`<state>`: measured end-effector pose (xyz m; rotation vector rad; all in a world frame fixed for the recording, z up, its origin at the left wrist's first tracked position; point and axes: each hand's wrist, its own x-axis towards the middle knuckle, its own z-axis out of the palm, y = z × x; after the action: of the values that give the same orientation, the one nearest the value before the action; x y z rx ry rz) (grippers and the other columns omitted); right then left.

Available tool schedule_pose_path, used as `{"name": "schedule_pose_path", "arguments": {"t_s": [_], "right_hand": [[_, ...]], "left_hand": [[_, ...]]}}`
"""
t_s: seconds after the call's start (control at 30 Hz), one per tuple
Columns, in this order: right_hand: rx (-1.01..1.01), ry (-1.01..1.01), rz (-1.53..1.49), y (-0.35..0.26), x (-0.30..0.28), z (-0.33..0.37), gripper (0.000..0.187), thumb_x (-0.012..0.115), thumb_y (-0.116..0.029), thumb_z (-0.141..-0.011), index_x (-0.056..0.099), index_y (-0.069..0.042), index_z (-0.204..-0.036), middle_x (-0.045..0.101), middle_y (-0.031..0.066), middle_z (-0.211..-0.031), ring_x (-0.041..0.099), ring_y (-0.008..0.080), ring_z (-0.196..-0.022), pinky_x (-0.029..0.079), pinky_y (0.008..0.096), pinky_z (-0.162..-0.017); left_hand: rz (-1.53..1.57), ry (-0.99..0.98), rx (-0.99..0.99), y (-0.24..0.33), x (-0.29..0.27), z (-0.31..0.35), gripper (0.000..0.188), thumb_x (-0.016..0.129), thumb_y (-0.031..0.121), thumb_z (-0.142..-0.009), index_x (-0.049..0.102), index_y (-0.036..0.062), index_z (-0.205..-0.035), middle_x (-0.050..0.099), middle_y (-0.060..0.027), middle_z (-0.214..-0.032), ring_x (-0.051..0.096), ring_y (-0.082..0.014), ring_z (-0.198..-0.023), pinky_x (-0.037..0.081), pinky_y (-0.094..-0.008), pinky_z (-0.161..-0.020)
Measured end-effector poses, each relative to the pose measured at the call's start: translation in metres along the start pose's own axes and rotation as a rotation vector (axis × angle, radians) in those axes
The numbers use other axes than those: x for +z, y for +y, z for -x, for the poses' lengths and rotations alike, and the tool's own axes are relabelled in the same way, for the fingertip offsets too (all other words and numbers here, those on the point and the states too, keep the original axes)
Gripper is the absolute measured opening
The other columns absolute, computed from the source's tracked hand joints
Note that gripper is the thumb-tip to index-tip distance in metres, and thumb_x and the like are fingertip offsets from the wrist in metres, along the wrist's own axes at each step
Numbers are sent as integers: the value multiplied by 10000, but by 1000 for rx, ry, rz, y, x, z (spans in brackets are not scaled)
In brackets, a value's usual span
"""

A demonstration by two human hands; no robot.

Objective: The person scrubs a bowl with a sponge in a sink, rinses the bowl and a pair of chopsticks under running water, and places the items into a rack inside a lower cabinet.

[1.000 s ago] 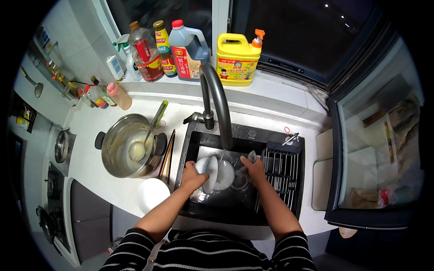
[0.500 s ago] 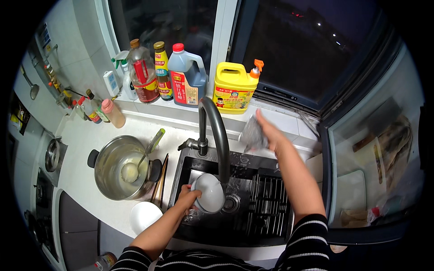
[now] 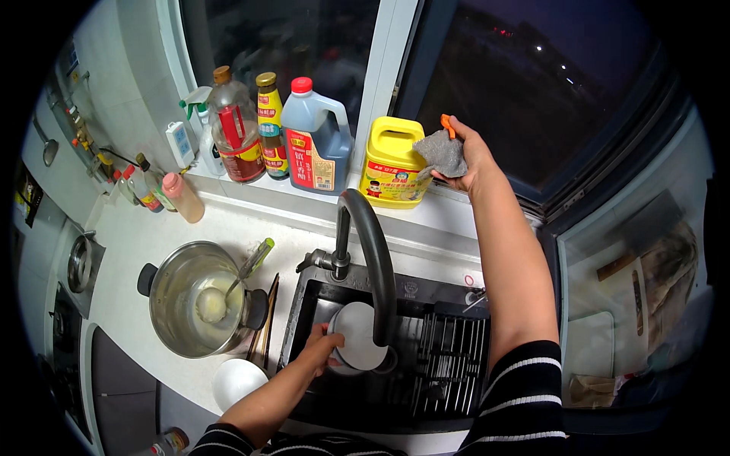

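Observation:
In my left hand (image 3: 322, 348) is a white bowl (image 3: 360, 334), gripped by its rim over the black sink (image 3: 323, 399) and tilted, beneath the dark curved faucet (image 3: 370, 251). My right hand (image 3: 473, 156) is raised to the windowsill, closed around a grey dishcloth (image 3: 443, 153). Its fingers are at the orange pump (image 3: 447, 125) of a yellow dish soap jug (image 3: 391, 182). The cloth hides the pump's lower part and some of the jug.
Left of the sink stand a steel pot (image 3: 171, 315) with a ladle (image 3: 255, 257) in it, chopsticks (image 3: 270, 323) and another white bowl (image 3: 237, 386). Several bottles, including a blue-grey jug (image 3: 313, 137), line the sill. A drying rack (image 3: 452, 361) covers the sink's right side.
My right hand has moved up from above the sink's back edge to the soap pump, carrying the dishcloth. The left hand still holds the bowl over the sink; the view has shifted slightly.

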<state>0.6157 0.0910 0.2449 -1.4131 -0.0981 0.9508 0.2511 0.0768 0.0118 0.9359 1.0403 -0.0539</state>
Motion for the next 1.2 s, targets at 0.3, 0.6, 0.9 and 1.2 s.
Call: {"name": "schedule_pose_path", "arguments": {"t_s": [0.3,0.6,0.9,1.2], "right_hand": [[2,-76,42,38,-33,37,642,434,-689,-785,569,-133,-1077,605,108,-1059,605,251,-953,526,476,-680],[-8,69,218,108,-97,160,635,474,-536,-863,578,80,-972,632,173,-854,632,217,-621,517,320,-514],[13,30,193,126,-126,196,555,481,-508,-874,595,34,-908,635,133,-774,621,211,-587,515,312,-509],[-304,-37,83,58,-112,165,299,570,-286,-878,598,11,-892,638,89,-831,619,157,-723,507,292,-655]], "left_hand": [[420,-551,-136,32,39,17,686,492,116,-591,341,67,-1259,441,-168,-1210,452,-371,-1129,403,-561,-901],[748,-765,-341,-17,72,38,858,480,78,-464,327,34,-1307,418,-178,-1275,405,-381,-1186,314,-491,-1031],[878,-842,-184,-58,116,64,751,486,32,-535,370,-9,-1276,463,-161,-1248,449,-350,-1160,331,-462,-1042],[720,-521,226,40,171,42,604,451,31,-645,351,-4,-1240,468,-194,-1208,563,-348,-1012,544,-421,-770]]}}
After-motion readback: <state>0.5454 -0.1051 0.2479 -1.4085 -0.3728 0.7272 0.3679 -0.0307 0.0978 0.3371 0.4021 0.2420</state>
